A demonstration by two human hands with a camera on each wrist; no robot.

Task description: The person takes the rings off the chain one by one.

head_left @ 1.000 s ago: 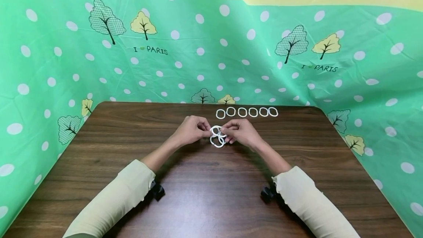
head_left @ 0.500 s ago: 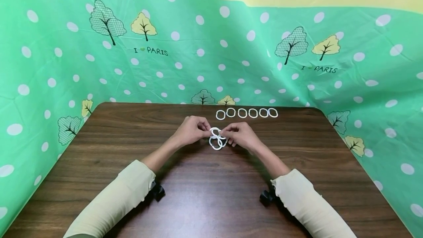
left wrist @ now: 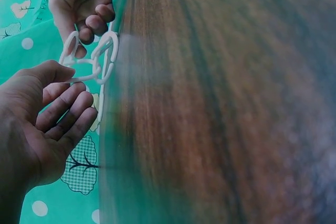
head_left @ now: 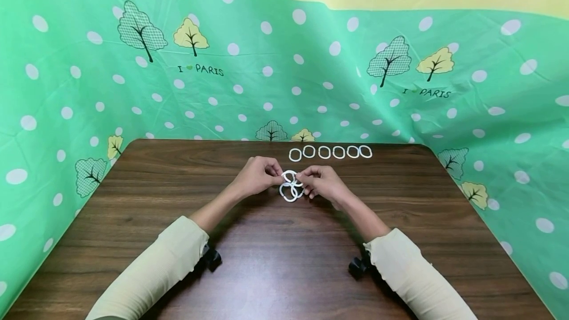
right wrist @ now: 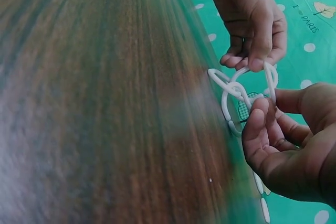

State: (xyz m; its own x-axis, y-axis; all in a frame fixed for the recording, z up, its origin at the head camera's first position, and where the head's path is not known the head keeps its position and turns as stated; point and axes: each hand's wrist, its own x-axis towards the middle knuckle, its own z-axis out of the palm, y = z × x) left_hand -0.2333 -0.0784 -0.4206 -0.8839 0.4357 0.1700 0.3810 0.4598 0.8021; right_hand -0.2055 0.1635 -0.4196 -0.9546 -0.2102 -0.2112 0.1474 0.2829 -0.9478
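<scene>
My left hand pinches a white plastic chain link between thumb and forefinger, above the middle of the table. Facing it, my right hand pinches another white link, its thumb and forefinger on the link's side. These two links cross each other between the fingertips. Below them hang more white links, looped together in a small bunch. In the left wrist view, the other fingers of my left hand are loosely bent beneath the links. My right fingertips partly hide the joint in the right wrist view.
Several loose white links lie in a row along the far edge of the brown wooden table. A green dotted cloth with tree prints hangs behind and beside the table.
My right hand has dropped slightly with its link, and the hanging bunch has shifted a little downward and left. My left hand keeps nearly the same place.
</scene>
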